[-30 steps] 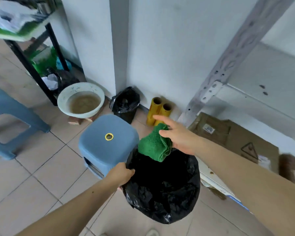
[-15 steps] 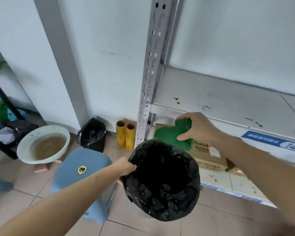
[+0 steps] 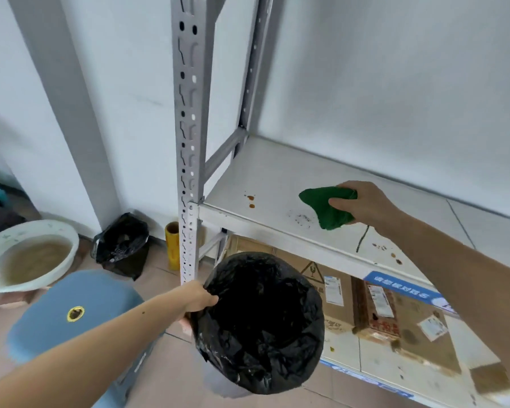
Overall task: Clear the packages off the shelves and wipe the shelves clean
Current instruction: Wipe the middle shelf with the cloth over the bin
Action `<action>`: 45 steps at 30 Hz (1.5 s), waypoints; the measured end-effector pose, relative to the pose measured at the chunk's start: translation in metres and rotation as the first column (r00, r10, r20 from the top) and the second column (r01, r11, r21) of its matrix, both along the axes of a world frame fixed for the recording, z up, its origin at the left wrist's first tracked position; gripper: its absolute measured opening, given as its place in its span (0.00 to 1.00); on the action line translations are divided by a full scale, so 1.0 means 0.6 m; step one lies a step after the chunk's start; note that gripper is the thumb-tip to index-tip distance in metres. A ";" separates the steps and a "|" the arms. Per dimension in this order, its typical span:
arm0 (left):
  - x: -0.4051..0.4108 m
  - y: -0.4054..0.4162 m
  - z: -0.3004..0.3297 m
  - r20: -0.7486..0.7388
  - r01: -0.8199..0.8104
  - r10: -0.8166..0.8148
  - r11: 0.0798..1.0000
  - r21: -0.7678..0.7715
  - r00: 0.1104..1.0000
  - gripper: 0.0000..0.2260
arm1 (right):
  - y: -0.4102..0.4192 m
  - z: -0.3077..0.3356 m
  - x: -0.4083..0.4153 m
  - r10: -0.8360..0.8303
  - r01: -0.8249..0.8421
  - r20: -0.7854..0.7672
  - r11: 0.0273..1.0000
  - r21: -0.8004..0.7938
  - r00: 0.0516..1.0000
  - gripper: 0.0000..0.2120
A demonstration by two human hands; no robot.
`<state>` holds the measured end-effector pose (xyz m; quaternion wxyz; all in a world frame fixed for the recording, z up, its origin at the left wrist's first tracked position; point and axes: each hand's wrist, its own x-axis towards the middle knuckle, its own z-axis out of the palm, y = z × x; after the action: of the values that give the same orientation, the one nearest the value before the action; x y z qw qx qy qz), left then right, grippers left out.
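Observation:
My right hand (image 3: 368, 203) grips a bunched green cloth (image 3: 321, 209) and holds it on or just above the white shelf (image 3: 274, 178), beside dark crumbs and brown spots on the shelf surface. My left hand (image 3: 199, 298) holds the rim of a bin lined with a black bag (image 3: 262, 322), lifted in front of the shelf's lower level. Flattened cardboard packages (image 3: 374, 307) lie on the bottom shelf, partly hidden behind the bin.
The shelf's perforated grey upright (image 3: 187, 142) stands just left of the bin. A blue plastic stool (image 3: 74, 316) is below my left arm. A white basin of murky water (image 3: 27, 254), a small black bag (image 3: 121, 242) and a yellow roll (image 3: 172, 240) sit on the floor by the wall.
My view has swung from the floor up to the shelf. My right hand has carried the green cloth from over the bin up onto the shelf. My left hand keeps holding the bin.

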<state>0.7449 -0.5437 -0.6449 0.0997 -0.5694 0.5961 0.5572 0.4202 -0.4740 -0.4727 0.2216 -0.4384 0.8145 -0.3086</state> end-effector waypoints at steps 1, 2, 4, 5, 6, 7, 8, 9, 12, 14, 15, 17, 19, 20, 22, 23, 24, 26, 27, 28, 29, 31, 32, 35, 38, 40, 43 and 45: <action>-0.019 -0.001 -0.004 -0.002 -0.011 0.011 1.000 0.008 1.000 0.23 | -0.013 0.000 -0.027 -0.005 0.005 -0.012 1.000 -0.031 1.000 0.11; -0.035 -0.004 -0.008 -0.007 -0.027 0.027 0.999 0.026 1.000 0.22 | -0.027 -0.001 -0.049 -0.012 0.009 -0.041 0.998 -0.061 0.999 0.10; -0.064 -0.003 -0.013 -0.008 -0.070 0.070 0.996 0.055 0.997 0.20 | -0.057 -0.009 -0.088 -0.017 0.001 -0.150 0.994 -0.106 0.989 0.10; -0.073 0.000 -0.014 -0.002 -0.087 0.087 0.994 0.068 0.996 0.19 | -0.071 -0.017 -0.102 -0.016 -0.009 -0.204 0.993 -0.122 0.979 0.10; -0.084 0.000 -0.021 0.003 -0.106 0.106 0.992 0.072 0.994 0.19 | -0.086 -0.025 -0.116 0.002 -0.032 -0.259 0.993 -0.111 0.966 0.10; -0.090 0.000 -0.028 0.008 -0.126 0.126 0.989 0.076 0.992 0.19 | -0.100 -0.036 -0.128 0.033 -0.058 -0.307 0.996 -0.073 0.951 0.10; -0.095 -0.001 -0.034 0.006 -0.154 0.154 0.984 0.093 0.988 0.19 | -0.116 -0.051 -0.141 0.070 -0.074 -0.328 0.997 -0.001 0.942 0.11; -0.097 -0.003 -0.040 0.004 -0.180 0.181 0.978 0.109 0.984 0.20 | -0.130 -0.069 -0.152 0.090 -0.062 -0.322 0.994 0.094 0.943 0.12; -0.097 -0.007 -0.052 -0.004 -0.240 0.243 0.960 0.144 0.970 0.19 | -0.156 -0.117 -0.161 0.103 -0.015 -0.275 0.952 0.306 0.956 0.28; -0.097 -0.007 -0.047 -0.015 -0.252 0.257 0.956 0.154 0.966 0.18 | -0.170 -0.145 -0.162 0.160 -0.041 -0.340 0.943 0.331 0.927 0.37; -0.097 -0.007 -0.046 -0.023 -0.252 0.259 0.956 0.151 0.966 0.17 | -0.176 -0.156 -0.163 0.174 -0.049 -0.372 0.945 0.322 0.912 0.37; -0.095 -0.007 -0.040 -0.028 -0.253 0.259 0.957 0.140 0.965 0.16 | -0.189 -0.173 -0.165 0.158 -0.045 -0.387 0.957 0.286 0.908 0.31; -0.092 -0.011 -0.037 -0.027 -0.245 0.250 0.961 0.125 0.968 0.17 | -0.203 -0.190 -0.178 0.129 -0.053 -0.380 0.977 0.205 0.916 0.26; -0.092 -0.012 -0.034 -0.023 -0.237 0.242 0.964 0.123 0.970 0.17 | -0.206 -0.195 -0.185 0.116 -0.061 -0.363 0.985 0.161 0.925 0.24; -0.087 -0.018 -0.029 -0.013 -0.222 0.225 0.969 0.107 0.974 0.18 | -0.207 -0.199 -0.188 0.131 -0.099 -0.324 0.989 0.114 0.937 0.20; -0.085 -0.021 -0.027 -0.006 -0.209 0.210 0.973 0.096 0.978 0.20 | -0.206 -0.201 -0.186 0.153 -0.127 -0.305 0.987 0.102 0.940 0.18; -0.082 -0.025 -0.027 0.002 -0.194 0.194 0.977 0.085 0.981 0.22 | -0.203 -0.200 -0.178 0.184 -0.164 -0.296 0.982 0.090 0.937 0.18; -0.079 -0.031 -0.028 0.009 -0.181 0.181 0.981 0.068 0.984 0.25 | -0.191 -0.197 -0.152 0.249 -0.244 -0.301 0.968 0.055 0.921 0.17; -0.080 -0.032 -0.025 -0.001 -0.186 0.186 0.980 0.073 0.983 0.24 | -0.183 -0.197 -0.137 0.274 -0.278 -0.305 0.960 0.031 0.912 0.16; -0.082 -0.032 -0.020 -0.013 -0.197 0.198 0.977 0.082 0.980 0.23 | -0.170 -0.196 -0.123 0.293 -0.303 -0.312 0.953 0.016 0.904 0.16; -0.085 -0.031 -0.013 -0.029 -0.209 0.213 0.973 0.100 0.977 0.21 | -0.157 -0.197 -0.110 0.310 -0.324 -0.322 0.946 0.009 0.895 0.15; -0.090 -0.029 -0.007 -0.040 -0.215 0.221 0.970 0.117 0.974 0.19 | -0.126 -0.197 -0.088 0.344 -0.362 -0.336 0.932 0.011 0.877 0.15; -0.092 -0.028 -0.004 -0.041 -0.212 0.218 0.970 0.118 0.975 0.19 | -0.109 -0.194 -0.077 0.353 -0.373 -0.333 0.928 0.006 0.874 0.15; -0.094 -0.024 0.009 -0.062 -0.187 0.196 0.974 0.130 0.979 0.19 | -0.055 -0.189 -0.041 0.372 -0.394 -0.328 0.919 0.001 0.868 0.15; -0.098 -0.019 0.023 -0.091 -0.159 0.171 0.979 0.124 0.981 0.17 | 0.003 -0.186 -0.006 0.410 -0.432 -0.338 0.902 0.013 0.847 0.15; -0.102 -0.013 0.033 -0.101 -0.140 0.152 0.984 0.112 0.983 0.14 | 0.033 -0.182 0.005 0.452 -0.475 -0.333 0.880 0.016 0.827 0.14; -0.108 -0.006 0.044 -0.109 -0.116 0.126 0.989 0.092 0.986 0.14 | 0.058 -0.164 0.014 0.459 -0.473 -0.306 0.880 0.031 0.834 0.14; -0.111 -0.003 0.046 -0.098 -0.092 0.098 0.994 0.059 0.990 0.18 | 0.060 -0.154 0.014 0.448 -0.451 -0.300 0.890 0.064 0.842 0.14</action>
<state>0.6783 -0.5458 -0.6173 0.0580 -0.5654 0.5573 0.6053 0.4287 -0.4380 -0.5650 0.1564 -0.6605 0.7121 -0.1797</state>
